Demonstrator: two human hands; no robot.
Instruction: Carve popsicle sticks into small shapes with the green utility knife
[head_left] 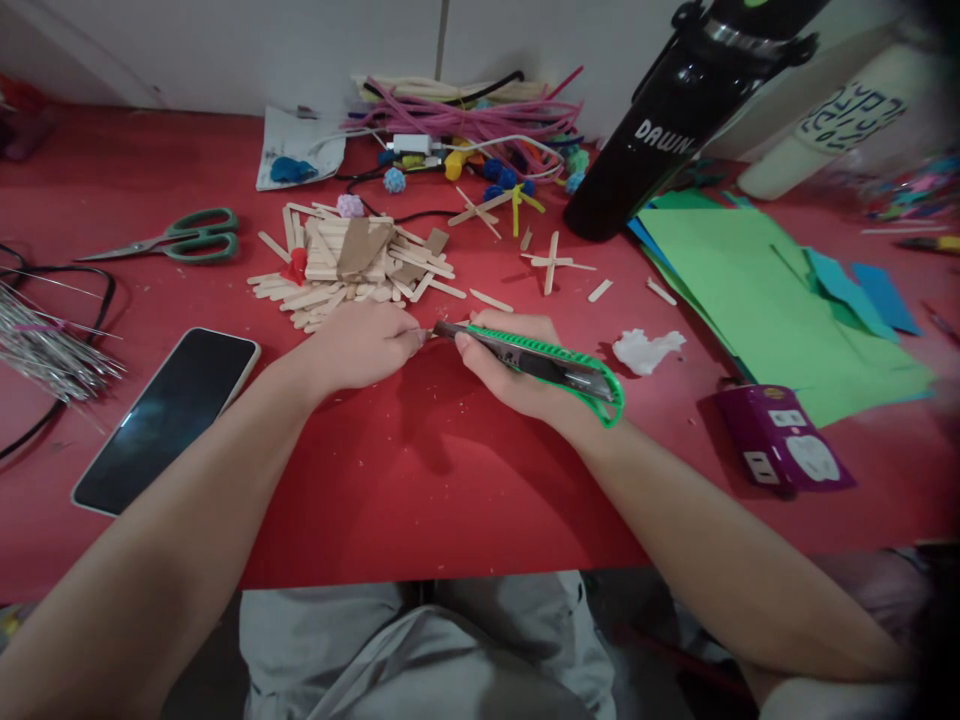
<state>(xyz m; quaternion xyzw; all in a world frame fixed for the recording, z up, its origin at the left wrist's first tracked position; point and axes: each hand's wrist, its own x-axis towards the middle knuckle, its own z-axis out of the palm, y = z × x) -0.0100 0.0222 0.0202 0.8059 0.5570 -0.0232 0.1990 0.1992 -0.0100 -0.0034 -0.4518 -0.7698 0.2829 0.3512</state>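
Note:
My right hand is closed around a green utility knife, its tip pointing left toward my other hand. My left hand is closed in a pinch on a small piece of wooden craft stick, mostly hidden by the fingers. The knife's tip meets or nearly meets this piece; I cannot tell whether it touches. Just beyond my left hand lies a heap of craft sticks with bits of brown cardboard on it. Crossed sticks and short cut pieces lie past my right hand.
On the red table are a phone, scissors and a bundle of wires at left. To the right are crumpled tissue, a purple adapter, green paper and a black bottle. Pink cords lie behind.

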